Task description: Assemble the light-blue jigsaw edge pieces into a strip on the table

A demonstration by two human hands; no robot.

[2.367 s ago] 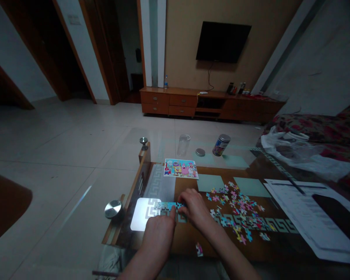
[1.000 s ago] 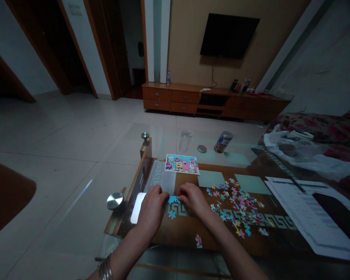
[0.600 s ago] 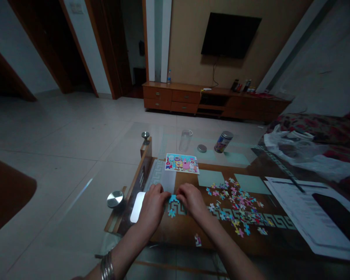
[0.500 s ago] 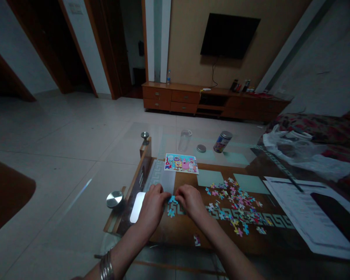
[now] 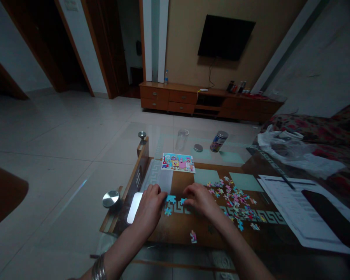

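Observation:
A small strip of light-blue jigsaw puzzle pieces [image 5: 171, 198] lies on the glass table, its left end at the fingertips of my left hand [image 5: 152, 203]. That hand is closed, thumb and fingers pinched on the strip's edge. To the right, my right hand [image 5: 201, 197] pinches a separate blue puzzle piece [image 5: 182, 201], with a gap between it and the strip. Just below the strip sits a loose blue piece [image 5: 168, 211]. A purple and white piece [image 5: 193, 236] lies nearer to me. The cartoon reference picture [image 5: 178, 163] lies flat beyond my hands.
Many loose puzzle pieces [image 5: 236, 198] are heaped right of my right hand. Behind stand a clear jar [image 5: 182, 140], a metal lid [image 5: 198, 147] and a printed can [image 5: 219, 141]. Papers [image 5: 294, 217] with a dark phone-like object [image 5: 332, 217] and a plastic bag [image 5: 297, 151] lie at right.
My right hand has moved right, away from the blue strip, with a blue piece at its fingertips. My left hand stays at the strip. The view has shifted slightly.

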